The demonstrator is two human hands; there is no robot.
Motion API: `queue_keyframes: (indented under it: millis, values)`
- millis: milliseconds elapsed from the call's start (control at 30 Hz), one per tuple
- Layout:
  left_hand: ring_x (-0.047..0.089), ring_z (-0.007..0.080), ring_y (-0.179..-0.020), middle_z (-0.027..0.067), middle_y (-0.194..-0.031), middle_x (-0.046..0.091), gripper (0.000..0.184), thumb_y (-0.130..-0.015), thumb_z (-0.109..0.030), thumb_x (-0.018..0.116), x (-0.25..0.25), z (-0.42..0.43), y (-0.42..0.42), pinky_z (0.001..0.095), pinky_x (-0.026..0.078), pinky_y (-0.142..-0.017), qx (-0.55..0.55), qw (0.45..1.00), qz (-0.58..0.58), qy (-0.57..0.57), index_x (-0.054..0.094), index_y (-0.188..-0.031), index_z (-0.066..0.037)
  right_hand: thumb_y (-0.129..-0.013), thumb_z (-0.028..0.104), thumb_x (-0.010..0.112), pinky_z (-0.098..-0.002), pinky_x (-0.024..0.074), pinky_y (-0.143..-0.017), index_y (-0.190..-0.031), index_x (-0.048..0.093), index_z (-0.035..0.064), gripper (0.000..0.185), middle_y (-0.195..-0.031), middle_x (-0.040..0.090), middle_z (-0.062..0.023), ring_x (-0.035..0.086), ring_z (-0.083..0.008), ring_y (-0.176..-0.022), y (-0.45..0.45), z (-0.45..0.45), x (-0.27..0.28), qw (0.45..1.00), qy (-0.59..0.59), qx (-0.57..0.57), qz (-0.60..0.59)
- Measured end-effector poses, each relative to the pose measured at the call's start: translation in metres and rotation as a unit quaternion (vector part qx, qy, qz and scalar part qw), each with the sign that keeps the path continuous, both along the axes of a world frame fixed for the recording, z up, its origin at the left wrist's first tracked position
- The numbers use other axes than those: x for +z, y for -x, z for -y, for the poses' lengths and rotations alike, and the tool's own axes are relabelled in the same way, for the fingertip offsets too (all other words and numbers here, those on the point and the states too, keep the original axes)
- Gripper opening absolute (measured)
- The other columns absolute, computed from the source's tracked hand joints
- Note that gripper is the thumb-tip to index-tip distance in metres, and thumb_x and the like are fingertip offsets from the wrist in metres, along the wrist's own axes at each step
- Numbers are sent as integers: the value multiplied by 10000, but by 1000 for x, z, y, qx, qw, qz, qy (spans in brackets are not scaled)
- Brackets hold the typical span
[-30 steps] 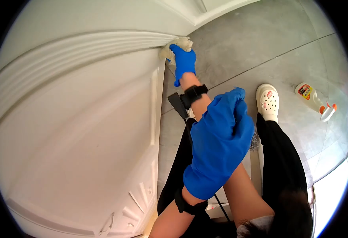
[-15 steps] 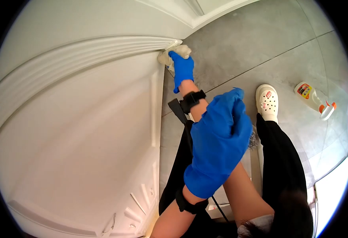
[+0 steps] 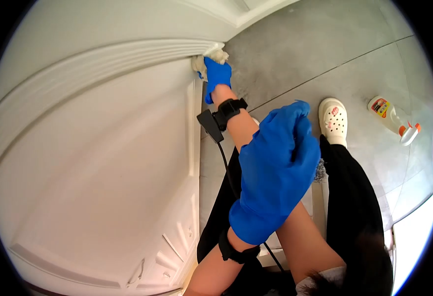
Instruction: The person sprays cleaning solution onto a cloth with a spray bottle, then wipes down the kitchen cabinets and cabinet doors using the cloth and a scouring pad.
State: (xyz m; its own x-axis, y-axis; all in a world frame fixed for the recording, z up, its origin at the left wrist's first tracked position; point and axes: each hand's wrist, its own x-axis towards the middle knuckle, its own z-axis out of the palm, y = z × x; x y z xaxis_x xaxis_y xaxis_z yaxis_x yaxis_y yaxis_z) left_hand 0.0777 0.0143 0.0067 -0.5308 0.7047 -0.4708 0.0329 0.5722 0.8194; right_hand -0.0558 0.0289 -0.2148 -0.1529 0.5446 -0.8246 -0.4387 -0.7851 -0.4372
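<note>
One blue-gloved right hand (image 3: 218, 74) gripping one cloth (image 3: 199, 65), one blue-gloved left hand (image 3: 280, 167) curled closed, one spray bottle (image 3: 391, 118)

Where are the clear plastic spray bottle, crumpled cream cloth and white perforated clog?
Clear plastic spray bottle (image 3: 393, 118): head view, body beside the label.
Crumpled cream cloth (image 3: 221, 55): head view, bunch above the glove.
White perforated clog (image 3: 335, 121): head view, middle of the upper.
</note>
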Motion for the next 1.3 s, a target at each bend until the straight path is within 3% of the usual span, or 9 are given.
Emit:
queue_keyframes:
  millis: [200,333,433,533,567,733,833,1200,1300]
  values:
    - [464,66,-620,13,-714,515,191,-778,-4,465,-5,3,1,189,391,-577,25,999,3,-25,556,-945,-15,-708,72,590,-265,432,-560,-918,543,-10,230,-786,572,-57,535,-148,-645,0,-11,-4,992,-49,-112,11]
    - [486,84,-642,25,-734,537,171,-781,-24,454,-7,6,13,211,405,-624,31,998,-49,0,569,-906,-5,-701,124,616,-285,444,-567,-924,527,-15,277,-798,564,-91,552,-183,-647,1,14,-65,990,5,119,74]
    - [563,202,-654,104,-814,575,167,-773,-61,504,-13,14,28,282,447,-599,46,994,-95,-12,543,-933,-40,-689,124,616,-273,447,-544,-905,535,-19,272,-774,569,-88,557,-171,-623,-15,-8,-29,997,-55,40,31]
    - [557,185,-672,101,-808,573,154,-784,-69,492,-16,20,39,266,440,-630,74,994,-80,0,556,-920,-35,-672,137,634,-271,455,-574,-894,554,-27,287,-788,577,-85,557,-157,-652,-12,-13,-13,990,-107,60,66]
    - [506,85,-671,42,-774,580,175,-789,-15,418,-13,18,39,199,393,-637,99,993,-57,18,567,-877,12,-666,144,645,-269,454,-577,-897,557,-27,301,-791,578,-83,556,-157,-657,-11,-10,-12,996,-69,36,33]
    - [496,82,-651,35,-721,578,173,-791,-31,423,-12,18,40,196,390,-629,122,991,-35,36,572,-868,11,-675,120,650,-266,452,-592,-941,555,-28,319,-799,579,-72,551,-151,-676,-16,-14,2,996,-58,62,30]
    - [494,81,-645,37,-708,576,170,-793,-43,427,-13,17,38,203,393,-635,104,992,-72,27,575,-856,12,-715,51,600,-255,445,-616,-932,557,-18,232,-808,582,-53,545,-137,-704,-11,-8,9,987,-138,-77,16]
    - [506,91,-667,47,-707,575,170,-794,-56,432,-8,14,33,222,404,-661,74,994,-62,47,575,-850,19,-711,78,613,-260,441,-591,-898,572,-19,214,-797,594,-58,547,-133,-668,3,15,-24,956,-246,32,159]
    - [505,91,-665,47,-707,574,170,-794,-53,431,-9,12,34,220,403,-654,75,994,-61,42,573,-847,24,-704,84,620,-258,433,-565,-867,584,-9,191,-764,595,-58,539,-123,-649,-8,7,-17,981,-162,31,102]
